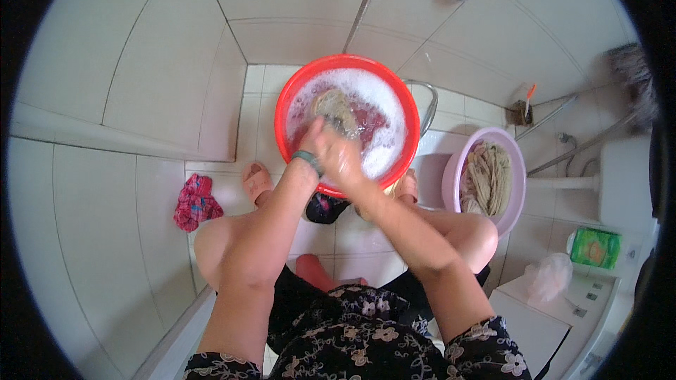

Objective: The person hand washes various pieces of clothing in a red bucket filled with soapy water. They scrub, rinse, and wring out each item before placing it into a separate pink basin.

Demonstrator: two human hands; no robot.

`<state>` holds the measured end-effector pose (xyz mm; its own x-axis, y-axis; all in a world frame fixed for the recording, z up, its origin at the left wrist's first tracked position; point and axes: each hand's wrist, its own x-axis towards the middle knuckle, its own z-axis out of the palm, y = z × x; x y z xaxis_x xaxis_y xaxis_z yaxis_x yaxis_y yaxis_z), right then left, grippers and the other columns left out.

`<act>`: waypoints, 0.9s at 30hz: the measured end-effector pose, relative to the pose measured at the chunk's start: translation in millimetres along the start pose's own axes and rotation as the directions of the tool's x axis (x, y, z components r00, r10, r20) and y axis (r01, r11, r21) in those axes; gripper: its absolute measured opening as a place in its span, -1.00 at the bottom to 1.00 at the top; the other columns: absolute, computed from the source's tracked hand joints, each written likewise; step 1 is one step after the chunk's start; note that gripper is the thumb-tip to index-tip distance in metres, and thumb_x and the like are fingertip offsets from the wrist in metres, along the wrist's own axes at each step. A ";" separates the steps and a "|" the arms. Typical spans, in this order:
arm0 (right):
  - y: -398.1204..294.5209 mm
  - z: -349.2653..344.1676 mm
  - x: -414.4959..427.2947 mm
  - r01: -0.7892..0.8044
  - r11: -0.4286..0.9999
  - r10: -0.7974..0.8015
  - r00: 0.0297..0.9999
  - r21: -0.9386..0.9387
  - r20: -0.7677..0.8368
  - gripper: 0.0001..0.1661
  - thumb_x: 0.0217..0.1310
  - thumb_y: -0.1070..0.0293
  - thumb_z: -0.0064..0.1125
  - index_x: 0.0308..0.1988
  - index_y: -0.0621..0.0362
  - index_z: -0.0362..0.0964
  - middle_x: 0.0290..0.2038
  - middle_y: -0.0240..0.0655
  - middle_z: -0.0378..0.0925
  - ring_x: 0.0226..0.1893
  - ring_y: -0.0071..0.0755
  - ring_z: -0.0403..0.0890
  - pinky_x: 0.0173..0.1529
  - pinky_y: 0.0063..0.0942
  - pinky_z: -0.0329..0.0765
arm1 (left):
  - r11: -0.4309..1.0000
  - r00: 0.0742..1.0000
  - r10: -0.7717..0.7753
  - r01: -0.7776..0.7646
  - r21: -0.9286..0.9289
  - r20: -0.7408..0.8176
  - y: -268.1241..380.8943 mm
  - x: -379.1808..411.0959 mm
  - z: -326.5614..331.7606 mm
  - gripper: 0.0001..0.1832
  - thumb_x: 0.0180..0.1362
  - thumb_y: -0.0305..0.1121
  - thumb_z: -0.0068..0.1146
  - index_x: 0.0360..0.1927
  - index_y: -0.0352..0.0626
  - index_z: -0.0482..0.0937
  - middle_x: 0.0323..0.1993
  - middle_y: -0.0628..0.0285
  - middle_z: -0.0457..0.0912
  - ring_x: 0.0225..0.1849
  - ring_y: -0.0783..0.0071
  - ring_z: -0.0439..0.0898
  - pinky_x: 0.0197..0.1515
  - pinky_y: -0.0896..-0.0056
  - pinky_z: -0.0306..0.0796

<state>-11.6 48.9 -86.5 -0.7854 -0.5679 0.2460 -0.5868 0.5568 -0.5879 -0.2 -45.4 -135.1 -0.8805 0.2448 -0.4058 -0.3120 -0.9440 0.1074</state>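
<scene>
Both my hands are together over a red-rimmed plastic basin (282, 116) on the tiled floor between my feet. It holds reddish, foamy water. A soaked beige cloth (335, 108) rises out of the suds, gripped by my left hand (310, 140) and my right hand (340, 155). Motion blurs the fingers, and the right hand partly overlaps the left. A green band (306, 161) circles my left wrist. Some foam clings to the back of my right hand. Below the water, the rest of the cloth is hidden.
To the right, a lilac tub (520, 179) contains a beige knitted garment (488, 179). Crumpled pink fabric (196, 203) lies at left; dark fabric (325, 208) sits under the basin's near rim. Behind the basin runs a metal shower hose (364, 8). A plastic bag (549, 277) rests at right.
</scene>
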 end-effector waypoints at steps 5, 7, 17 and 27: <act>47.2 -14.7 36.7 -0.451 0.885 0.464 0.875 -0.114 0.138 -0.43 0.19 -0.09 -0.25 -0.28 0.16 0.51 -0.36 0.04 0.52 -0.30 0.11 0.54 -0.17 -0.08 0.43 | 0.978 0.915 0.207 -0.183 0.100 -0.347 -12.4 15.4 11.0 -0.54 0.18 -0.03 -0.12 0.06 -0.08 0.32 -0.03 0.21 0.46 -0.06 0.28 0.49 -0.04 0.12 0.39; 86.4 -9.4 35.3 -0.586 0.810 0.585 0.810 0.019 0.043 -0.40 0.20 -0.08 -0.27 -0.24 0.24 0.47 -0.31 0.08 0.51 -0.24 0.14 0.51 -0.11 -0.10 0.40 | 0.967 0.893 0.247 -0.253 0.034 -0.377 -3.2 22.2 -4.9 -0.53 0.17 -0.02 -0.12 0.07 -0.05 0.31 0.01 0.22 0.43 -0.03 0.28 0.48 -0.01 0.10 0.37; 33.5 5.1 -2.0 -0.409 0.787 0.283 0.905 0.463 0.318 -0.77 0.15 0.32 0.01 -0.28 0.26 0.44 -0.40 -0.16 0.55 -0.38 -0.26 0.56 -0.23 -0.39 0.46 | 0.985 0.842 0.101 -0.008 0.175 -0.530 4.0 14.9 -30.0 -0.51 0.10 0.16 -0.09 -0.09 0.00 0.46 -0.11 0.23 0.52 -0.11 0.26 0.47 0.00 0.01 0.28; 83.8 -4.1 2.8 -0.577 0.545 0.547 0.794 0.608 0.264 -0.64 0.21 0.06 -0.10 -0.20 0.10 0.41 -0.22 -0.23 0.53 -0.24 -0.24 0.55 -0.24 -0.23 0.46 | 0.996 0.995 0.093 -0.093 0.016 -0.044 0.3 15.8 20.3 -0.63 0.17 0.02 -0.13 -0.18 -0.05 0.42 -0.34 0.23 0.53 -0.29 0.30 0.55 -0.29 0.23 0.47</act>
<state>-63.8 96.4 -131.9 -0.8931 -0.3063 -0.3295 0.2535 0.2626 -0.9310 -21.5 -37.3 -123.0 -0.8894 0.1456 -0.4332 -0.2346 -0.9589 0.1593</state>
